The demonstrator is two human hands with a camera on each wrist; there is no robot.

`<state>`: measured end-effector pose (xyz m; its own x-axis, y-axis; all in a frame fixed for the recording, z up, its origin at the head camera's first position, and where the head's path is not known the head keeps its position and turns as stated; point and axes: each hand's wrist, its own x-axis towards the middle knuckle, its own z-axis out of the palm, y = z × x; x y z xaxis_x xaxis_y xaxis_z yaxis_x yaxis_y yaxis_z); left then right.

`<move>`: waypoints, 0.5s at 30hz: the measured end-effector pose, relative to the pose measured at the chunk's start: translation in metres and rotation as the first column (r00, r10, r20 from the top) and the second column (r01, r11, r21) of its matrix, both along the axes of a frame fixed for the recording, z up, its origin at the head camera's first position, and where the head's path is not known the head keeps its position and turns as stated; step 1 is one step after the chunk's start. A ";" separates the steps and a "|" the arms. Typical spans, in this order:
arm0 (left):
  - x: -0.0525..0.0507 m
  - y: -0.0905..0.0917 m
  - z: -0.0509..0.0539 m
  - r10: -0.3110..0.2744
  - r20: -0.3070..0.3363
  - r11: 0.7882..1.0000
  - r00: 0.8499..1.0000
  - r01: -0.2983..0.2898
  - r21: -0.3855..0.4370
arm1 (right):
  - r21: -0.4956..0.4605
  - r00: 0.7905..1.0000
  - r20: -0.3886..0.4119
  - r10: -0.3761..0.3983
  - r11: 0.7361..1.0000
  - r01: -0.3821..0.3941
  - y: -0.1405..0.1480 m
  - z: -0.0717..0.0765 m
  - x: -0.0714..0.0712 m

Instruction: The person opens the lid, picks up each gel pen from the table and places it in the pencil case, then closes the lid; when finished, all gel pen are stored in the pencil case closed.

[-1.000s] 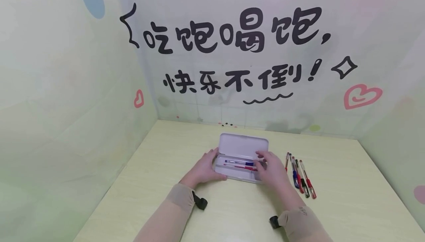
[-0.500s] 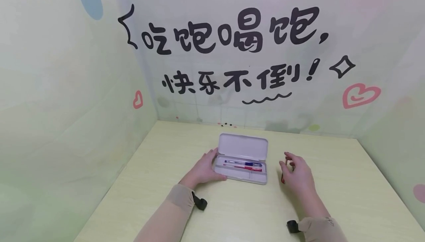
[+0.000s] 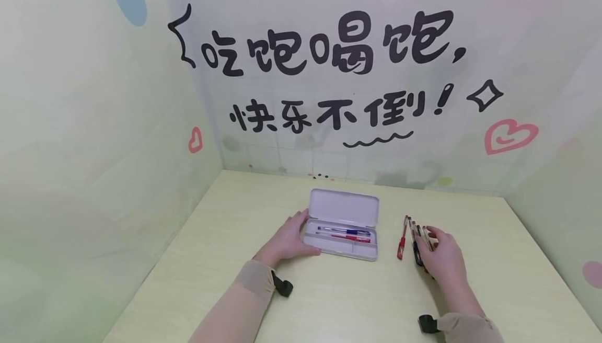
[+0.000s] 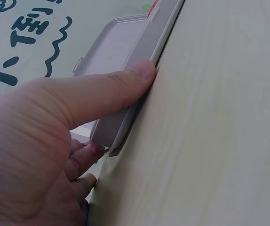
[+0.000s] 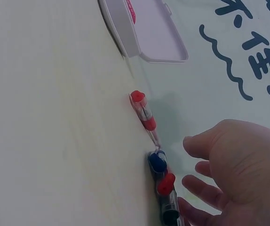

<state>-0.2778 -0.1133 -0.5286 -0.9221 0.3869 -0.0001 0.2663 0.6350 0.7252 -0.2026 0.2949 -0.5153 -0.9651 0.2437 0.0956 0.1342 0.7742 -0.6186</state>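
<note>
A pale pencil case (image 3: 340, 208) stands with its lid raised on the table. My left hand (image 3: 287, 241) grips its left end, the thumb (image 4: 125, 89) along the front wall and the other fingers round the end. Inside lie a blue pen (image 3: 357, 232) and a red pen (image 3: 352, 238). To the right of the case, my right hand (image 3: 444, 259) is over a group of pens, its thumb and fingers apart. A loose red-gripped pen (image 3: 401, 246) lies left of that group. A blue-capped pen (image 5: 158, 162) shows beside the hand; other pens are partly hidden under it.
The light wooden table (image 3: 329, 301) meets a printed back wall (image 3: 291, 160) with black lettering. Printed side walls rise at left and right. The case's front compartment has a small divider (image 3: 354, 247).
My right hand has left the case's right end and moved right, first over the leftmost red pen, then over the pens farther right. My left hand stays on the case.
</note>
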 end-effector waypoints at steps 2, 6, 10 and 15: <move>0.000 0.000 0.000 -0.001 -0.004 1.000 1.000 0.001 0.004 | 0.003 0.999 0.039 -0.018 1.000 0.018 0.002 0.000 0.000; 0.000 0.000 -0.001 0.003 -0.002 1.000 1.000 -0.003 -0.006 | 0.024 0.992 0.117 -0.053 0.998 0.050 0.006 0.001 0.000; 0.000 0.000 -0.001 0.002 -0.001 1.000 1.000 -0.002 -0.012 | 0.070 0.985 0.153 -0.075 0.995 0.065 0.009 0.003 0.001; 0.000 0.001 0.000 -0.005 -0.008 1.000 1.000 0.005 -0.008 | 0.069 0.977 0.183 -0.108 0.993 0.097 0.011 0.003 0.002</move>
